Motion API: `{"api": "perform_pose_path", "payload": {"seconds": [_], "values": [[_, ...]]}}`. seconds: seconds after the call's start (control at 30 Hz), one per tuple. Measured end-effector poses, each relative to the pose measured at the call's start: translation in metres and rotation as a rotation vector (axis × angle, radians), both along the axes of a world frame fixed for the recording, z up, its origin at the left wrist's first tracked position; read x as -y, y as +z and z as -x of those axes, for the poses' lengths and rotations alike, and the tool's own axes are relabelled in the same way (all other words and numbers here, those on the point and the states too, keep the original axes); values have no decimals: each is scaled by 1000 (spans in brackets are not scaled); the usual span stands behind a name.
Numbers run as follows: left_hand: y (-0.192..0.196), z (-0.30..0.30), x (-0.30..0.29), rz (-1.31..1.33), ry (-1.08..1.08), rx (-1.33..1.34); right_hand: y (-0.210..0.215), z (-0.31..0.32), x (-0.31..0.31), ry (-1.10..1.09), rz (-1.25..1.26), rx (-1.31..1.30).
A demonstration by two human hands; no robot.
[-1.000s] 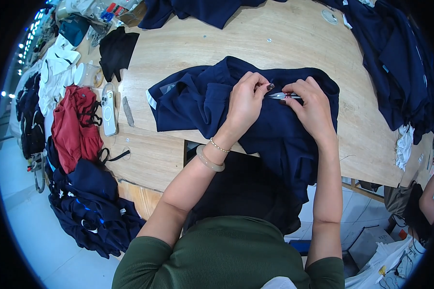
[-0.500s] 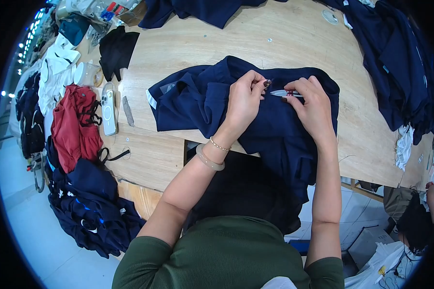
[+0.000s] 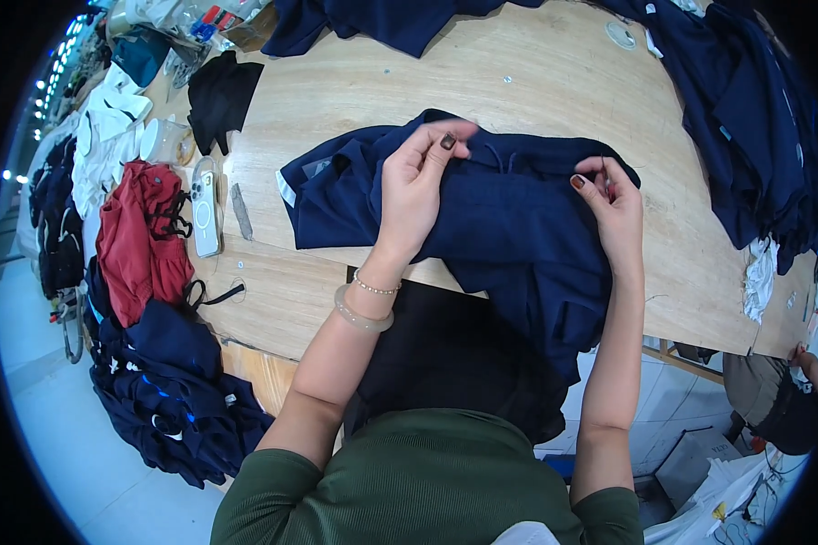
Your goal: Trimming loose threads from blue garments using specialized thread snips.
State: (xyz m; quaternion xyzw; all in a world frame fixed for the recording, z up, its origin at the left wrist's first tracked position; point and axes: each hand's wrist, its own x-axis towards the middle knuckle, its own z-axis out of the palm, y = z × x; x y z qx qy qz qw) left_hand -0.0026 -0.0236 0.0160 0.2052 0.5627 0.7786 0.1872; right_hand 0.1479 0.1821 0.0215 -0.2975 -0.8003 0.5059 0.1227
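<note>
While the left hand (image 3: 412,189) forms a narrow pinch, contents indeterminable, the right hand (image 3: 621,216) curls loosely, grip obscured; a navy garment (image 3: 518,222) lies beneath both.

Two bare hands, one left hand (image 3: 412,189) and one right hand (image 3: 620,216); two bracelets, one thin beaded bracelet (image 3: 374,287) and one thick pale bangle (image 3: 361,320); one navy fabric garment (image 3: 518,222) beneath the hands; one white rectangular phone (image 3: 206,213); one flat grey strip (image 3: 242,211); one pale wooden tabletop (image 3: 382,82).
</note>
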Motion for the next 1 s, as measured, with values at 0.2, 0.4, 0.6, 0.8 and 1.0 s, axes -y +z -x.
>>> {"api": "perform_pose_path", "payload": {"seconds": [0.2,0.4,0.6,0.8,1.0], "values": [[35,-1,0,851,-135,-945,13,14,2,281,-62,-104],[63,25,14,1065,-602,-892,40,10,-25,589,-97,309],[91,35,46,509,-620,-307,99,-21,-26,376,489,181],[100,29,53,490,-633,-296,103,-30,-19,435,374,-48],[106,27,57,487,-637,-294,107,-31,-14,429,346,-61]]}}
